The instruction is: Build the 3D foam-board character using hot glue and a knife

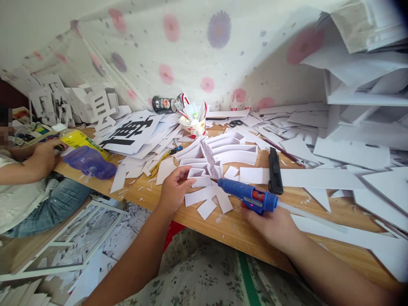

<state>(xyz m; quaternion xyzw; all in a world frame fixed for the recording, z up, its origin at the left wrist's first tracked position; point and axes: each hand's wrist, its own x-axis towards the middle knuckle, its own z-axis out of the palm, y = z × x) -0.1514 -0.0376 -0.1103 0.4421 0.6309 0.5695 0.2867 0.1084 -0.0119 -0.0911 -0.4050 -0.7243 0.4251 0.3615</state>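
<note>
My right hand [276, 225] is closed round the handle of a blue hot glue gun [247, 194], which has a small red light lit on its side and a clear glue stick [312, 217] sticking out of the back. The gun's nozzle points left, close to the near end of a white hollow character [234, 154] built from upright strips of board. Thumb and fingers of my left hand [174, 187] pinch the near left edge of that character. Just in front of it, a flat white cut-out piece [207, 200] lies on the wooden table.
Beyond stand a paper cup [193, 126] stuffed with wrappers and a tipped black cup [163, 104]. A black tool [274, 171] lies on white strips at right. Printed sheets [132, 132], a purple bottle [91, 162] and a seated person [35, 170] are at left.
</note>
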